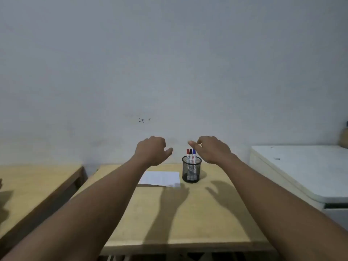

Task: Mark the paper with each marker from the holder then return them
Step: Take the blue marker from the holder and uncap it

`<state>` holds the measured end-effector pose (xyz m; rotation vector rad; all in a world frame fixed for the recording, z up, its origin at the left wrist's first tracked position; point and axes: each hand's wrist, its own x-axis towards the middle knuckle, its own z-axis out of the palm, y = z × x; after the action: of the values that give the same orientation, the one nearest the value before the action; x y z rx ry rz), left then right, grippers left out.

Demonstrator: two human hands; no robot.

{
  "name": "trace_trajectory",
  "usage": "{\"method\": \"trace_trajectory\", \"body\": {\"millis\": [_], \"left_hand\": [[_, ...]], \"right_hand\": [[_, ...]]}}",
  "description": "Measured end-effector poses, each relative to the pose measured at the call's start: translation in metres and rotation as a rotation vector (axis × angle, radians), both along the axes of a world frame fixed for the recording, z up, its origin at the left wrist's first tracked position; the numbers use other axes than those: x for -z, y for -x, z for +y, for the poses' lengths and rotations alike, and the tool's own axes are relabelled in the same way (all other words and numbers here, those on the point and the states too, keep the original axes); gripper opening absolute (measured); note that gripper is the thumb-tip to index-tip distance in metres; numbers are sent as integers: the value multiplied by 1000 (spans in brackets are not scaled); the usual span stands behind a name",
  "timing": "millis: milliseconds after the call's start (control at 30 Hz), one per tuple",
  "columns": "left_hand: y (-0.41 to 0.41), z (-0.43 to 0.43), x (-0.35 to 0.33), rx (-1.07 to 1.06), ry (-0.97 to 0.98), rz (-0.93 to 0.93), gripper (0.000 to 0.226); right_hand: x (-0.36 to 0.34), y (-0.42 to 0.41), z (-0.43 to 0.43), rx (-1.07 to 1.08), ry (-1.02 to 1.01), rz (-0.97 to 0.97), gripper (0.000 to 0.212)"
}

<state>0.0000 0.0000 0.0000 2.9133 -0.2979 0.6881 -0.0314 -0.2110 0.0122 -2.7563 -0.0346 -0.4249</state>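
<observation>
A black mesh holder [191,171] stands at the far side of a wooden table [188,213]. Three markers rise from it side by side: red cap [188,152], black cap [191,152], blue cap [194,151]. A white sheet of paper [160,178] lies flat just left of the holder. My left hand [152,151] hovers above the paper with fingers curled and the thumb out, holding nothing. My right hand [211,149] hangs in the air just right of and above the marker caps, fingers loosely spread, not touching them.
A second wooden table [33,185] stands to the left across a narrow gap. A white cabinet top [301,168] lies to the right. A pale wall [169,72] rises directly behind the tables.
</observation>
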Motion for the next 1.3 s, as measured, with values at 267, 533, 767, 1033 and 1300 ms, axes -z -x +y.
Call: {"method": "trace_trajectory", "body": {"millis": [267,533,767,1033,1300], "left_hand": [[20,-10,5,44,14,-35,48],[-63,-28,41,77,19,63,49],[-140,-61,71,187,100,87,52],[-192,-103,72,257,107,277,44],[-185,-112,68,308,299,246,22]], "right_hand": [[19,23,-8,0,-38,-51,66],[58,-58,-28,46,-42,38,57],[104,-135,-40,33,-330,146,49],[124,-177,-50,-53,-619,183,33],[117,-175,-47,-56,-713,118,20]]}}
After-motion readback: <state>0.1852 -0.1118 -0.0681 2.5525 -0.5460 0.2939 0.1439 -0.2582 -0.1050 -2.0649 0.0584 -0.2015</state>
